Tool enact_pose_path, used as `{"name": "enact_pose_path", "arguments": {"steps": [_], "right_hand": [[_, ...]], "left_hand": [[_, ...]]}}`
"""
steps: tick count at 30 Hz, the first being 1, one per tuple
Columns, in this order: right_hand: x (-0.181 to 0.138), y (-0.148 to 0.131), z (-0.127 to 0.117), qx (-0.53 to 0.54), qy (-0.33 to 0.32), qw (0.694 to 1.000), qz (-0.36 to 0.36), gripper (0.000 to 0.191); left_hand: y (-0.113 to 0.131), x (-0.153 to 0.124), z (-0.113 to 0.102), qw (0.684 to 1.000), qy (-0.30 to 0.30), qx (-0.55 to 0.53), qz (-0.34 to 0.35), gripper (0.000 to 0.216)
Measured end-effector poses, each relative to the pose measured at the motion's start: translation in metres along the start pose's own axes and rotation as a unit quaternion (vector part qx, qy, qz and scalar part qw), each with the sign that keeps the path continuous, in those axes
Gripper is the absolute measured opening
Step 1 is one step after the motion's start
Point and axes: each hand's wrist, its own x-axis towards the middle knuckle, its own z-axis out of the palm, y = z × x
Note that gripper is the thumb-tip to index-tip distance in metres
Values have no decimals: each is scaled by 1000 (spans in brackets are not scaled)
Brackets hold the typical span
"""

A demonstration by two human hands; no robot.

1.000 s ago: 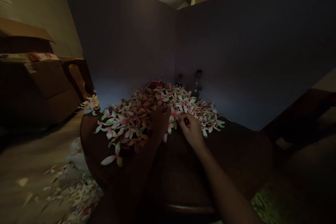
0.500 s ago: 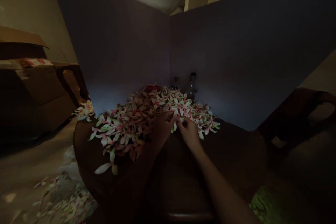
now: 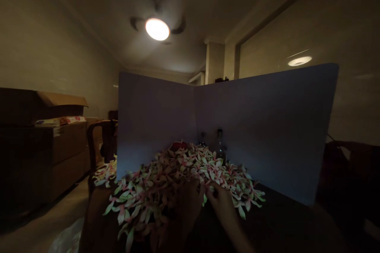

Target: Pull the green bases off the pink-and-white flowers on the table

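Note:
A large heap of pink, white and green petalled flower pieces [image 3: 160, 178] covers much of the dark table [image 3: 285, 221]. At its near edge my left hand [image 3: 190, 197] and my right hand [image 3: 221, 201] meet, fingers bent and pinched together. A single flower piece [image 3: 204, 200] shows a pale green tip between the fingertips, and both hands appear closed on it. Dim light hides its rest and the exact finger contacts. Behind the heap stand a clear bottle with a dark top [image 3: 219, 144] and a red item [image 3: 179, 145], partly buried.
A folded grey-blue panel [image 3: 261, 126] stands upright around the back of the table. Cardboard boxes [image 3: 68, 146] and a wooden chair [image 3: 94, 138] are at the left, with a plastic bag [image 3: 67, 237] on the floor. A lit ceiling fan [image 3: 157, 29] hangs overhead.
The view has tilted up, bringing the ceiling light into sight and shifting the heap and hands lower in the picture. Both hands stay pinched together at the heap's near edge.

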Motion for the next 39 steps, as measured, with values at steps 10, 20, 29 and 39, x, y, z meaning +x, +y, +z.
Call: {"name": "enact_pose_path", "arguments": {"steps": [10, 20, 29, 39], "right_hand": [[0, 2, 2, 7, 25, 1000, 1, 33], [4, 5, 2, 44, 23, 997, 55, 50], [5, 11, 1, 35, -21, 998, 56, 71], [4, 17, 4, 94, -12, 995, 25, 63]], "left_hand": [[3, 4, -6, 994, 12, -65, -84, 31], [12, 2, -21, 997, 38, -19, -62, 19], [0, -3, 7, 998, 38, 6, -43, 37], [2, 1, 1, 996, 77, -7, -54, 35]]}}
